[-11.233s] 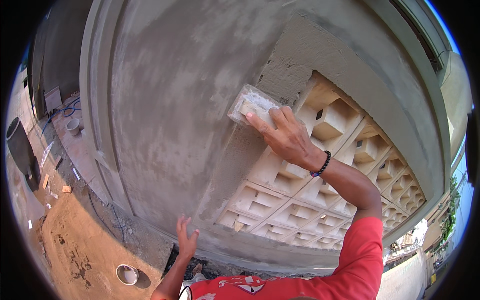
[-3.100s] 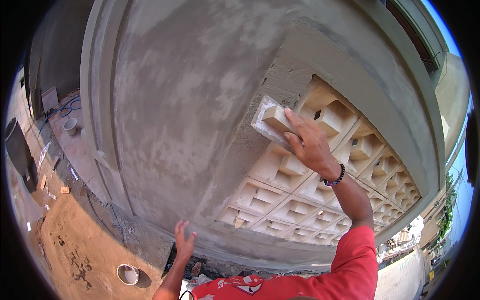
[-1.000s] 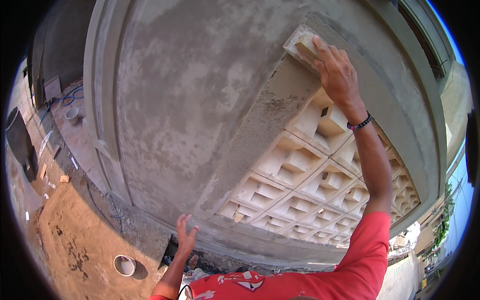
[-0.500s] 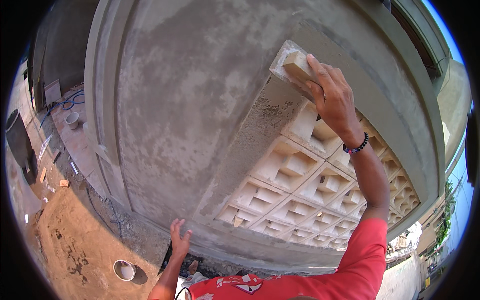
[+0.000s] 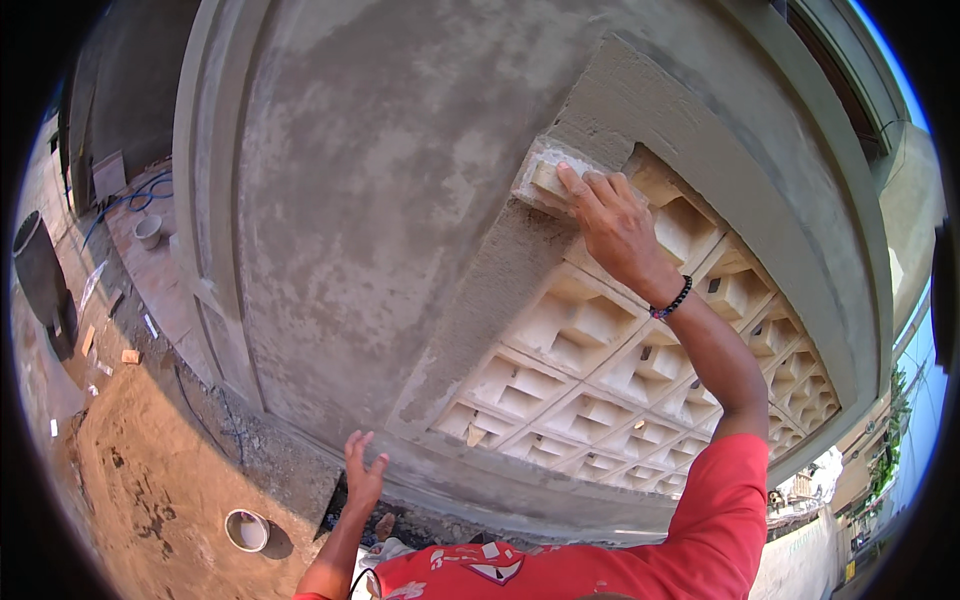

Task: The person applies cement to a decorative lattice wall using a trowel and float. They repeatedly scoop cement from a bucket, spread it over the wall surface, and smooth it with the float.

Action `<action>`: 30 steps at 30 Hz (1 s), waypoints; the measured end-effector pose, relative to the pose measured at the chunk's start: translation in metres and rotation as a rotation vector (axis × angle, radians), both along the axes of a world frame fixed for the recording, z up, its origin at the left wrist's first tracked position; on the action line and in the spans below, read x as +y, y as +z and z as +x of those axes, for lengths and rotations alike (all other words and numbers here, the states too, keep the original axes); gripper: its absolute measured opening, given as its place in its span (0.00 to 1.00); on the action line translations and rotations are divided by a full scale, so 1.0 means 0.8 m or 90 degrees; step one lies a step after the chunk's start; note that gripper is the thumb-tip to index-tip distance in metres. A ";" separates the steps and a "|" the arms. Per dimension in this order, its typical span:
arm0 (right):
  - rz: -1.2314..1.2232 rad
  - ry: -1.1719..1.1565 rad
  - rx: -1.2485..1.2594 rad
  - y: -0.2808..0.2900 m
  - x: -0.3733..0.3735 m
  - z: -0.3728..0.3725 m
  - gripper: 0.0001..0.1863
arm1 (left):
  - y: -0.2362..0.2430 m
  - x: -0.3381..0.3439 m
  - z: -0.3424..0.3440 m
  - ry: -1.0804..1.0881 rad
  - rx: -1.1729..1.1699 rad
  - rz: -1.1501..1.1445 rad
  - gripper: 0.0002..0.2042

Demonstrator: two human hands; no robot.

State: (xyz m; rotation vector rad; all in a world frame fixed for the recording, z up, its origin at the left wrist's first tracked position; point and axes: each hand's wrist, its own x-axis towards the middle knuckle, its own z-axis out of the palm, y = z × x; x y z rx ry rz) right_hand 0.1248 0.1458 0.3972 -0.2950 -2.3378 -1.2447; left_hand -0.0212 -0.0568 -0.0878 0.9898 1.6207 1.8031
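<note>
My right hand [image 5: 612,225] is wrapped round the handle of a plastering float [image 5: 533,172], a pale flat block caked with mortar. The float presses flat against a band of wet grey mortar [image 5: 500,270] that borders a cream ventilation-block screen [image 5: 585,315]. It sits near the screen's upper left corner, and my palm hides part of its handle. Fresh mortar above the float looks smooth, while the band below it is rougher. My left hand [image 5: 364,472] holds nothing, its fingers apart, low in front of the grey plastered wall [image 5: 340,230].
A bucket [image 5: 247,530] stands on the sand [image 5: 150,450] at lower left. Farther back are a small pail [image 5: 148,231], a blue hose [image 5: 150,190], a dark cylindrical container [image 5: 42,280] and scattered brick pieces [image 5: 131,356]. A raised plaster border [image 5: 880,270] curves along the wall's right side.
My right hand has drawn the float down and to the left along the mortar band, leaving a smoother surface above. My left hand has hardly moved.
</note>
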 end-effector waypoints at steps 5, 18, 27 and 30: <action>-0.297 0.033 -0.076 -0.100 -0.018 0.028 0.31 | 0.011 -0.005 -0.007 -0.003 0.046 0.000 0.25; 0.102 -0.016 0.479 0.083 0.006 0.009 0.37 | 0.026 -0.005 0.005 -0.048 0.010 -0.025 0.23; 0.085 -0.112 0.726 0.093 0.030 0.161 0.39 | 0.026 0.024 0.032 -0.126 0.030 -0.040 0.23; 0.088 -0.133 0.785 0.089 0.032 0.233 0.39 | 0.029 0.036 0.047 -0.144 0.038 -0.037 0.23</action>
